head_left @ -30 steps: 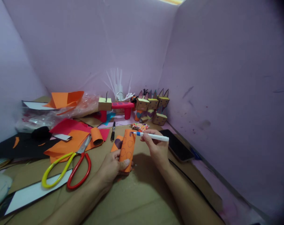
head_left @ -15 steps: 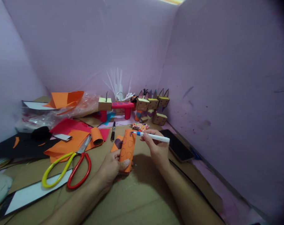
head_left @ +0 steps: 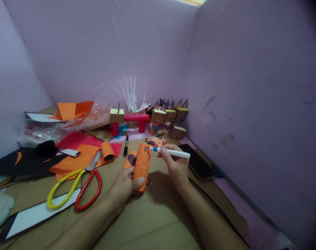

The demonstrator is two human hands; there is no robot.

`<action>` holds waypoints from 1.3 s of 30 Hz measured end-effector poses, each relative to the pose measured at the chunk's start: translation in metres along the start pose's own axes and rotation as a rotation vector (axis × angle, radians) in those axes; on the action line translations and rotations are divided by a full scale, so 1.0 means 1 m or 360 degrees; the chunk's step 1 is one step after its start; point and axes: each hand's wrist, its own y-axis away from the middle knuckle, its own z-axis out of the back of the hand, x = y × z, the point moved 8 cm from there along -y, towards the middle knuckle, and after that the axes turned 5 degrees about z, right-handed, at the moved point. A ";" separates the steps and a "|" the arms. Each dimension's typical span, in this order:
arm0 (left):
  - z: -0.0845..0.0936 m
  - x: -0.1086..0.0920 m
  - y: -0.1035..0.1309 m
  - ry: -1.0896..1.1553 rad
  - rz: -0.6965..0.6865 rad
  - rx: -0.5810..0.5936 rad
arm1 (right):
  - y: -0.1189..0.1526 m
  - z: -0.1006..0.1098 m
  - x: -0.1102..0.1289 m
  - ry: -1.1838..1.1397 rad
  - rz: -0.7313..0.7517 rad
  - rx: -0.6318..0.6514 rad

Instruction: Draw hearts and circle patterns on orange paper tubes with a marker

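My left hand (head_left: 129,184) is closed around an orange paper tube (head_left: 141,166), its thumb pressed over the lower end. Drawn circles cover the tube, and one near the top is partly coloured in dark purple. Behind the tube, and joined or held against it, shows an orange piece (head_left: 130,160) with a dark purple heart; whether they are attached I cannot tell. Between the fingers of my right hand (head_left: 175,163) is a white marker (head_left: 173,152) with a blue collar, its tip at the tube's upper right edge.
Scissors (head_left: 91,169) with yellow and red handles lie left, beside orange paper (head_left: 69,160) and another orange tube (head_left: 107,151). A black pen (head_left: 126,146) lies ahead. A phone (head_left: 198,163) is at right. Cardboard animal heads (head_left: 158,115) and a red figure (head_left: 135,117) stand at the back.
The marker and my right hand have shifted very slightly to the right. My left hand holds the tube almost still.
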 end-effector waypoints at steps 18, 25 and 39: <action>-0.001 0.000 0.001 0.0062 0.0000 -0.0001 | 0.000 -0.002 0.000 0.0062 -0.0008 0.0026; -0.002 -0.001 -0.001 0.0101 -0.0041 0.0052 | 0.001 -0.002 0.002 -0.0042 -0.0031 0.0005; -0.002 -0.001 -0.001 0.0089 -0.0039 0.0060 | 0.002 -0.005 0.001 -0.0008 -0.0018 0.0045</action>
